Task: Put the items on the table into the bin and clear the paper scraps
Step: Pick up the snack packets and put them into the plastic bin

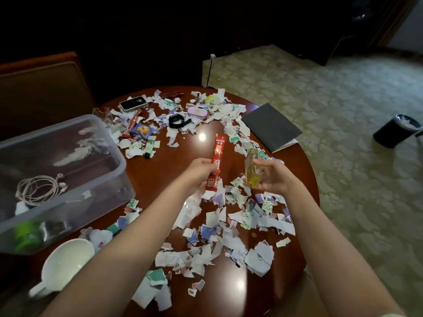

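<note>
My left hand grips a red coffee stick sachet above the middle of the round wooden table. My right hand holds a clear yellow hair clip just to the right of it. The clear plastic bin stands at the table's left, with white earphones and a green item inside. Torn paper scraps cover much of the tabletop. At the far side lie a black watch, a pink case, a small black-and-white device and a blue snack packet.
A white cup sits at the near left edge. A grey notebook lies at the table's right edge. A dark waste basket stands on the patterned carpet to the right. A brown chair is behind the bin.
</note>
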The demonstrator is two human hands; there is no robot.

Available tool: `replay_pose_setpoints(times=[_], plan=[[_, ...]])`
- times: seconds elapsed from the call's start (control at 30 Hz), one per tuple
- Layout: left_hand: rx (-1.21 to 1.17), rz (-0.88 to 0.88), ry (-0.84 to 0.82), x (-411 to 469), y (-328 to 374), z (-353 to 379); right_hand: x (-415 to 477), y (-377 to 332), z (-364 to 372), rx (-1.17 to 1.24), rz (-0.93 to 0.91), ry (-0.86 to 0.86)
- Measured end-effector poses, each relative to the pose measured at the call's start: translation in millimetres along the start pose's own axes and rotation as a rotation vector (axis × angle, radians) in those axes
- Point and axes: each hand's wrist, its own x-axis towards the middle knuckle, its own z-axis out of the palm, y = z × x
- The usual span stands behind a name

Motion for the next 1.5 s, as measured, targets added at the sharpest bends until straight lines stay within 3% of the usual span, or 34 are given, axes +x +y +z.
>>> replay_pose_setpoints(times=[0.37, 0.6, 0.77, 0.9, 1.13, 1.3, 1.5], plan=[[-0.299, 0.111, 0.214, -45, 17, -111, 8, -9, 120, -0.144, -0.134, -0.150], [-0.310, 0.179, 0.370, -79, 10, -190, 15, 2, 196, -0.420, -0.186, -0.221], [-0.328, 0.145, 0.485, -94, -5, -232, 20, 12, 247, -0.394, -0.143, -0.308], [-0.305, 0.110, 0.541, -100, -24, -262, 24, 21, 287, -0.433, -0.134, -0.389], [-0.232, -0.002, 0.592, -103, -59, -304, 43, 37, 345, -0.572, -0.094, -0.389], [-0.036, -0.060, 0.650, -95, -76, -331, 62, 53, 380, -0.749, -0.012, -0.344], [0.167, -0.187, 0.558, -80, -89, -341, 86, 71, 404, -0.908, 0.041, -0.291]])
